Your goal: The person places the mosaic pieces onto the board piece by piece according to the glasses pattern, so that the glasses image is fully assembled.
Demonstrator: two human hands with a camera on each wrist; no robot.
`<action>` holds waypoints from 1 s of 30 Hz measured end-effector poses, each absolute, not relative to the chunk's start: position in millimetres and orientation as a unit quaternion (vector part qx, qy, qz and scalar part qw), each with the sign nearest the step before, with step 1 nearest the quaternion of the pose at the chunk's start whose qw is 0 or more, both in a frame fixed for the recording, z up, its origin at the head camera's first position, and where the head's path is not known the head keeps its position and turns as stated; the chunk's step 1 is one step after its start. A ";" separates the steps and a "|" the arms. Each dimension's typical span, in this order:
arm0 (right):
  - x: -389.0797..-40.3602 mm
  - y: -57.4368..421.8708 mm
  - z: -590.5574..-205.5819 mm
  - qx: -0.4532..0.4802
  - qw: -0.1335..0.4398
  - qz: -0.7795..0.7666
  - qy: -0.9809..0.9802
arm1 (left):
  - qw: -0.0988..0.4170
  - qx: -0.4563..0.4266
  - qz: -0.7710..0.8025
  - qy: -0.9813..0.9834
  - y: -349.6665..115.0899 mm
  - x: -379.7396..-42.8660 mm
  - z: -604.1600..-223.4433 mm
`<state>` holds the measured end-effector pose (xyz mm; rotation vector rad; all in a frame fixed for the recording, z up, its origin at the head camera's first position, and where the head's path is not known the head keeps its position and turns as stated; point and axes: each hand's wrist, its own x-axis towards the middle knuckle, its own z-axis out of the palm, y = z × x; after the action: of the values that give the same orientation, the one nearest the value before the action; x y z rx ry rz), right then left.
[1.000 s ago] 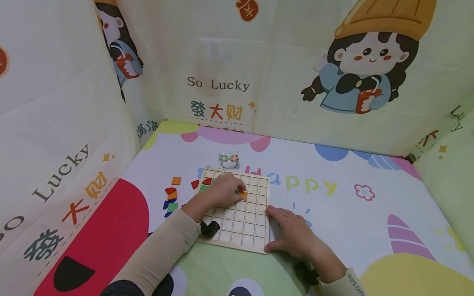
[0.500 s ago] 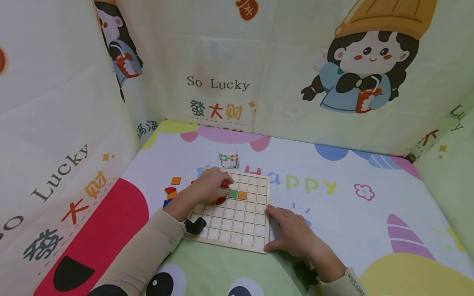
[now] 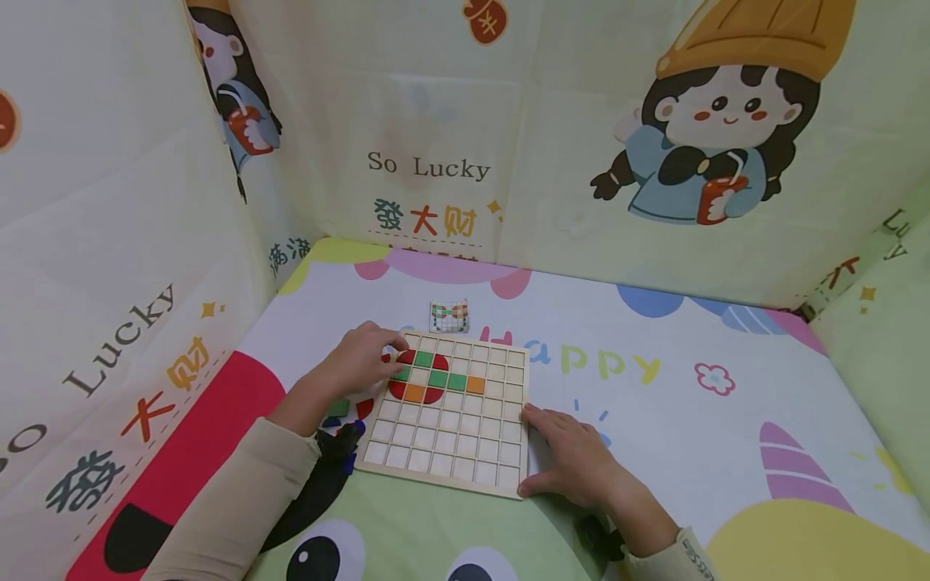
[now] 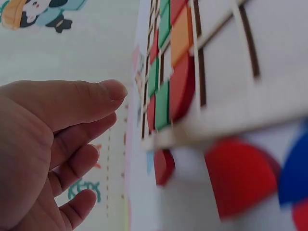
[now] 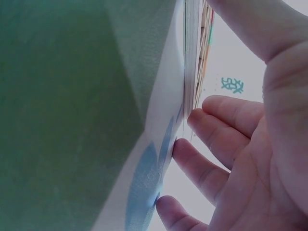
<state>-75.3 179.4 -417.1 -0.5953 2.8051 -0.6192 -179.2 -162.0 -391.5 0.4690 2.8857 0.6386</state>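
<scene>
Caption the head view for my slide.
Left hand near the far-left corner of a board with red, green and orange tiles, right hand at its right edge.

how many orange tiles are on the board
2: one orange tile between two red tiles, the other orange tile just right of a green tile.
</scene>
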 end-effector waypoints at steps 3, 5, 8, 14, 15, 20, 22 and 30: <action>-75.3 179.3 -416.8 -0.203 0.104 -0.211 0.950 | 0.075 0.143 0.208 0.965 -171.0 -179.3 -394.6; -75.1 179.5 -416.6 -0.204 0.104 -0.212 0.950 | 0.080 0.132 0.205 0.966 -175.0 -179.3 -396.5; -75.0 179.8 -416.1 -0.205 0.102 -0.215 0.949 | 0.096 0.113 0.211 0.966 -178.3 -179.6 -399.7; -74.6 180.0 -415.4 -0.207 0.103 -0.218 0.948 | 0.121 0.097 0.225 0.962 -181.8 -181.0 -406.5; -74.6 180.0 -415.5 -0.207 0.103 -0.219 0.948 | 0.122 0.097 0.227 0.961 -182.2 -181.4 -407.4; -74.1 179.4 -415.1 -0.203 0.105 -0.220 0.948 | 0.123 0.101 0.235 0.959 -184.8 -182.5 -410.9; -74.2 179.3 -415.2 -0.201 0.106 -0.218 0.949 | 0.123 0.105 0.236 0.958 -185.9 -182.6 -411.8; -75.3 179.3 -415.4 -0.202 0.107 -0.214 0.950 | 0.128 0.107 0.235 0.958 -189.3 -183.9 -411.7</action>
<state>-75.3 179.3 -415.4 -0.5960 2.7955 -0.6290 -183.9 -189.3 -411.7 0.3108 2.7855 0.6844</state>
